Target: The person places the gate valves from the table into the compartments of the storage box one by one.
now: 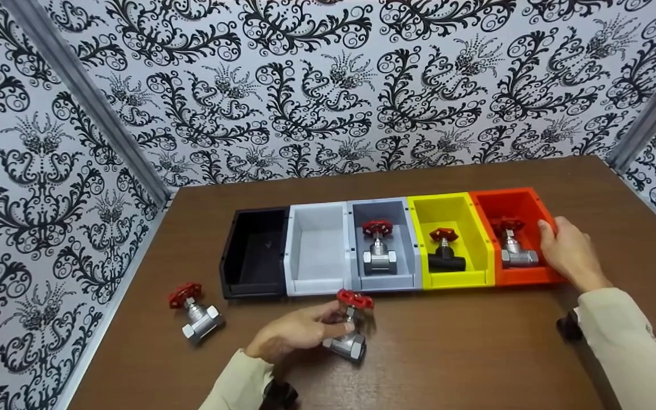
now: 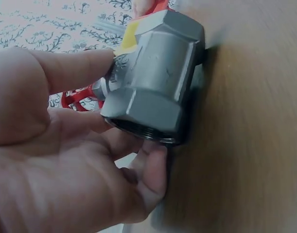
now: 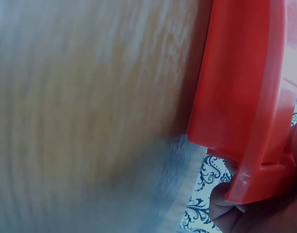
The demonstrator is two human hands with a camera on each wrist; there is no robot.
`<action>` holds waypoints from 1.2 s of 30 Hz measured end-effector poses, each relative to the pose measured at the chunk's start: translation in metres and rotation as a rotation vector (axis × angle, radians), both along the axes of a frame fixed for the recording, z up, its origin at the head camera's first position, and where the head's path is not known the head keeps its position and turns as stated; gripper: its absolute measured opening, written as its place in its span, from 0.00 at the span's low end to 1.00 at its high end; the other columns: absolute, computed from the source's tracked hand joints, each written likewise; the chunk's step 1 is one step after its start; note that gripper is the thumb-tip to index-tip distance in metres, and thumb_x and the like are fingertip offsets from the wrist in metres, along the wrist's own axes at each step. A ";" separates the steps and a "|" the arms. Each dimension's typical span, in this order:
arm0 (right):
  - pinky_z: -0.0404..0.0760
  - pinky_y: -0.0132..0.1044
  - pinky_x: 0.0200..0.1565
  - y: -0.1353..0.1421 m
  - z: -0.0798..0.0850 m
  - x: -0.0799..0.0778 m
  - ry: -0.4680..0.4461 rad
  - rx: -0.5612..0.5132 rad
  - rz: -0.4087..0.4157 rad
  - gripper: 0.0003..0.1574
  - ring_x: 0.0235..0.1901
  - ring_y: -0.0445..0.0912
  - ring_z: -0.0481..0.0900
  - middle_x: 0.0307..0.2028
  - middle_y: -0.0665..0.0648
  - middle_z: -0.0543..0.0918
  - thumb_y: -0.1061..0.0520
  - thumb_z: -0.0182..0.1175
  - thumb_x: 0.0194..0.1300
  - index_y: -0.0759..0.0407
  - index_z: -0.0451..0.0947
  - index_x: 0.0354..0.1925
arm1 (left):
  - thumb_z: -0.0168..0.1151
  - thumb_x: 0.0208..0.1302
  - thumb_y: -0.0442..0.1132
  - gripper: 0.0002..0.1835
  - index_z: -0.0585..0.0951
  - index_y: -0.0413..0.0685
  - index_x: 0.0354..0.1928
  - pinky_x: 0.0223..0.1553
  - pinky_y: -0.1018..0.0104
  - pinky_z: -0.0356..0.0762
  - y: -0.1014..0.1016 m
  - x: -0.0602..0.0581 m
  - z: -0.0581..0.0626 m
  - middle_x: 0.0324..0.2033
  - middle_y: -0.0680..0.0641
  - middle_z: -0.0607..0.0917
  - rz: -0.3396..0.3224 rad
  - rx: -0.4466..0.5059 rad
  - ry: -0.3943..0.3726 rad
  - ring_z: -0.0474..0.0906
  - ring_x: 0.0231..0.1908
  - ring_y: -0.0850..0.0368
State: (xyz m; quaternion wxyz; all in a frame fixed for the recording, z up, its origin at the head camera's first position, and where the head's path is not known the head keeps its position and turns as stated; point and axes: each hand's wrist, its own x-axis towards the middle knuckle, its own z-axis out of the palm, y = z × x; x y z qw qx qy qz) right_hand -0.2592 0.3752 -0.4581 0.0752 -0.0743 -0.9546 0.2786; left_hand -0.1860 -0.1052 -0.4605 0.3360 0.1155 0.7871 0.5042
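Note:
My left hand (image 1: 302, 330) pinches a metal gate valve with a red handwheel (image 1: 346, 336), thumb and fingers about its neck, in front of the white bin. In the left wrist view the valve's silver body (image 2: 160, 63) is close up, its threaded end facing the camera. My right hand (image 1: 573, 250) grips the right side wall of the red bin (image 1: 533, 277), thumb at the inside; the right wrist view shows fingers curled at the bin's edge (image 3: 265, 182). Inside the red bin stands another silver valve (image 1: 515, 247).
Left of the red bin, in a row, are a yellow bin (image 1: 459, 279) with a black-bodied valve (image 1: 446, 259), a grey bin (image 1: 388, 282) with a silver valve (image 1: 379, 250), a white bin (image 1: 319, 285) and a black bin (image 1: 254, 290). Another valve (image 1: 197, 313) lies on the brown table (image 1: 447, 353).

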 end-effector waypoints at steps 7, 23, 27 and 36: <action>0.72 0.47 0.31 0.001 0.000 -0.001 0.007 0.005 0.001 0.32 0.29 0.58 0.71 0.32 0.67 0.71 0.40 0.36 0.72 0.69 0.63 0.47 | 0.60 0.55 0.63 0.20 0.79 0.63 0.44 0.48 0.55 0.65 -0.005 0.000 -0.003 0.41 0.51 0.78 0.008 -0.010 0.051 0.71 0.45 0.54; 0.72 0.55 0.32 -0.001 -0.002 -0.002 0.037 0.035 -0.010 0.29 0.31 0.64 0.73 0.36 0.73 0.73 0.43 0.38 0.72 0.70 0.64 0.47 | 0.59 0.62 0.50 0.21 0.73 0.43 0.49 0.36 0.59 0.80 -0.015 0.002 -0.004 0.32 0.46 0.80 0.064 0.259 -0.164 0.80 0.33 0.54; 0.72 0.56 0.33 -0.002 -0.002 -0.002 0.033 0.030 -0.008 0.30 0.32 0.64 0.72 0.37 0.73 0.73 0.42 0.38 0.72 0.70 0.64 0.47 | 0.59 0.63 0.47 0.21 0.71 0.39 0.50 0.34 0.61 0.81 -0.014 0.003 -0.007 0.32 0.45 0.80 0.072 0.298 -0.211 0.81 0.31 0.54; 0.71 0.53 0.32 0.000 -0.002 -0.002 0.037 0.028 -0.009 0.30 0.31 0.63 0.72 0.36 0.72 0.73 0.42 0.37 0.72 0.70 0.64 0.47 | 0.63 0.59 0.47 0.21 0.72 0.41 0.48 0.35 0.61 0.80 -0.009 0.007 0.000 0.34 0.45 0.80 0.104 0.339 -0.153 0.81 0.31 0.54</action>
